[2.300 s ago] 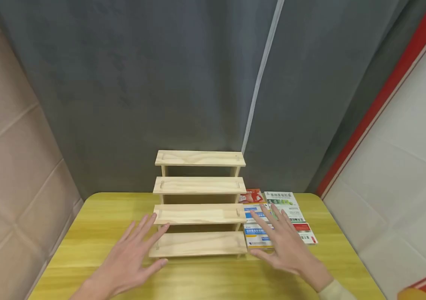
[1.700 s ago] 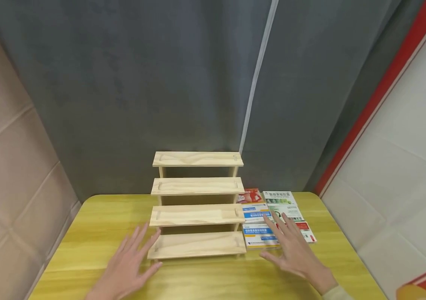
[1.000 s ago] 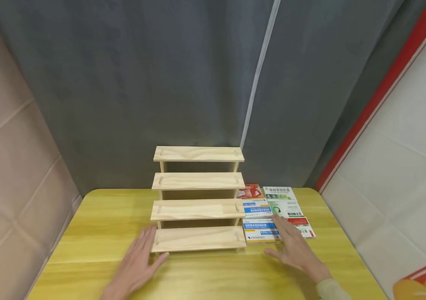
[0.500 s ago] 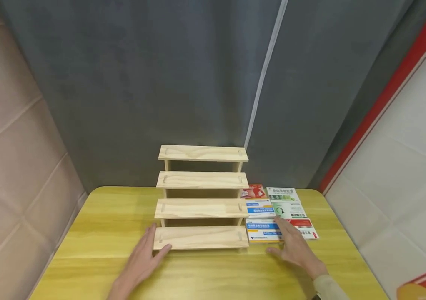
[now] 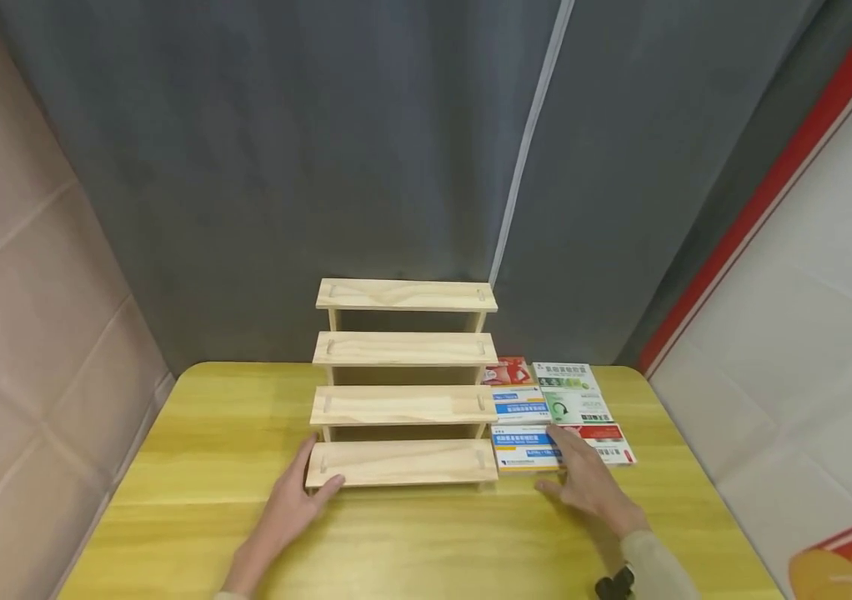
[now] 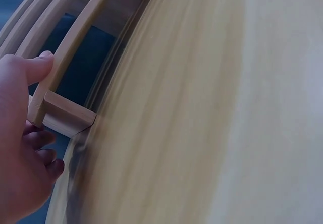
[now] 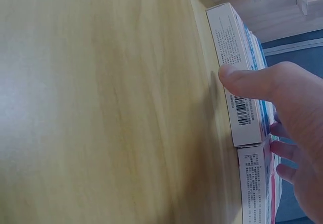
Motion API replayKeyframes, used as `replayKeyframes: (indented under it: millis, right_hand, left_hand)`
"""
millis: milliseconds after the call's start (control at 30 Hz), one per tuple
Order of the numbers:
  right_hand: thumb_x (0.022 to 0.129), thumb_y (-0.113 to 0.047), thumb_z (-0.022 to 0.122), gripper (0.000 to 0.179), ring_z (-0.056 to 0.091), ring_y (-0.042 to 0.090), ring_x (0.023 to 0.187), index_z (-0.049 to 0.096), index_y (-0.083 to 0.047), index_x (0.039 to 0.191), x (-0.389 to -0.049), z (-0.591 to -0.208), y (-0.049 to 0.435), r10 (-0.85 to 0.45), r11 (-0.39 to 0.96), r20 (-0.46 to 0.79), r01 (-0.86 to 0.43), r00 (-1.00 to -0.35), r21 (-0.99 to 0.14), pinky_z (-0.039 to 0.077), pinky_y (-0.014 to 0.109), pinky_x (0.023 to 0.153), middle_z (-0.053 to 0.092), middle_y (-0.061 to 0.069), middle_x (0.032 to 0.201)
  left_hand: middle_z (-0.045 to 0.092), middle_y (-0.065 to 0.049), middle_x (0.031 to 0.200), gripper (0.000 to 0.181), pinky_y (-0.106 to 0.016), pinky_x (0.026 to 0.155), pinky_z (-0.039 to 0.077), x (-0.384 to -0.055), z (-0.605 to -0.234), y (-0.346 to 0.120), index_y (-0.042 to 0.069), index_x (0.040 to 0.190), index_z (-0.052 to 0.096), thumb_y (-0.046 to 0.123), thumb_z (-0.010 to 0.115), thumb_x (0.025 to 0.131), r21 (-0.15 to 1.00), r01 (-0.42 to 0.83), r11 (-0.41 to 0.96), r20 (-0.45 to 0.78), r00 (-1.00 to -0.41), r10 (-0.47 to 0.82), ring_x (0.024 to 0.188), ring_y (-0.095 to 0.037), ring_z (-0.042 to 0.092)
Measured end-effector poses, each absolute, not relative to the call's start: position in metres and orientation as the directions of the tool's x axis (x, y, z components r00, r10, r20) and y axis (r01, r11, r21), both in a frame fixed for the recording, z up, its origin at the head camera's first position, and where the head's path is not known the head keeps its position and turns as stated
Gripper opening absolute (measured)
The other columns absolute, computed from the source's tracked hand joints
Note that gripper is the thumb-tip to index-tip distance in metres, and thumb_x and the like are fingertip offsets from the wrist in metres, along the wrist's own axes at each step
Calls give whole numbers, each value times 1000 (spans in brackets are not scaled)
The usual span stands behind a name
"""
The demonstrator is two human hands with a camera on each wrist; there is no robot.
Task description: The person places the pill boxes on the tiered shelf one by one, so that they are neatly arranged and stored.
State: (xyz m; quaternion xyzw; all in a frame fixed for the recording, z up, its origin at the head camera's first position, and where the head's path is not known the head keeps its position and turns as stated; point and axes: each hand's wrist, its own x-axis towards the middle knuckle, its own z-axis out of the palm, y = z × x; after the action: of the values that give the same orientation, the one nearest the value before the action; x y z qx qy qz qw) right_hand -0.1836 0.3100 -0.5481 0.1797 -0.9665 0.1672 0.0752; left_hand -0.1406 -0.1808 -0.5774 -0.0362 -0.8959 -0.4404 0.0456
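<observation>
A pale wooden stepped display rack point(image 5: 403, 462) stands mid-table, its tiers rising toward the back. My left hand point(image 5: 287, 504) grips the left end of its lowest tier; in the left wrist view the thumb point(image 6: 40, 67) lies on the board and the other fingers curl below its end. Right of the rack, several medicine boxes lie flat. My right hand point(image 5: 587, 479) is at the nearest blue-and-white medicine box point(image 5: 523, 450), fingertips over its right end and thumb before its front side. In the right wrist view the thumb overlaps that printed side; whether it presses is unclear.
A red-and-white box point(image 5: 609, 442) lies right of the blue one. Green-and-white boxes point(image 5: 576, 406) and a red box point(image 5: 510, 371) lie behind. The yellow wooden table point(image 5: 411, 550) ends at a grey curtain point(image 5: 283, 192), with light panels at both sides.
My left hand has moved in from beside the rack and taken hold of its lowest tier. My right hand has drawn its spread fingers together and lowered to the near boxes.
</observation>
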Motion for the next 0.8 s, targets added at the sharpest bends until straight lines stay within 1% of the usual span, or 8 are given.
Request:
replayKeyframes:
  millis: [167,233,300,400,567,800]
  right_hand:
    - [75,-35,90,101,43,45,141,38,4,152,-191,-545,309,-303,895,150,-335,-941,-295,39,63,116,43,24,156]
    - [76,-35,89,101,40,44,143,36,3,154,-193,-544,309,-294,900,115,-315,-949,-301,37,63,117,41,23,158]
    - [76,-33,89,99,40,45,143,37,3,153,-194,-543,308,-296,900,109,-316,-949,-300,37,64,117,42,23,157]
    - [73,-28,91,95,43,45,139,43,4,149,-196,-540,309,-300,896,134,-327,-945,-300,39,64,115,47,22,153]
    - [66,-19,94,90,48,41,133,53,3,142,-198,-539,313,-330,894,170,-365,-929,-259,42,63,112,55,21,144]
    - [62,-17,96,87,52,41,126,57,3,137,-201,-538,318,-387,882,170,-417,-906,-218,46,63,106,59,21,135]
  left_hand:
    - [35,-27,159,91,-72,113,34,-143,-579,-180,16,162,21,51,69,93,814,101,572,112,-994,15,141,-54,39]
    - [39,-27,157,90,-72,112,36,-142,-581,-180,16,162,21,49,70,93,826,96,555,110,-994,9,139,-53,42]
    - [42,-27,155,89,-72,111,37,-142,-582,-180,16,162,22,46,71,94,835,100,541,117,-993,3,137,-53,45]
    - [44,-28,153,87,-71,111,38,-141,-583,-179,13,161,23,44,70,94,841,117,528,138,-990,0,136,-53,46]
    - [44,-30,152,85,-71,111,38,-140,-586,-176,11,161,24,41,70,96,846,128,517,152,-988,-4,135,-53,47]
    - [44,-30,152,85,-67,113,37,-140,-590,-176,7,160,24,36,70,96,856,152,494,180,-984,-9,136,-52,46]
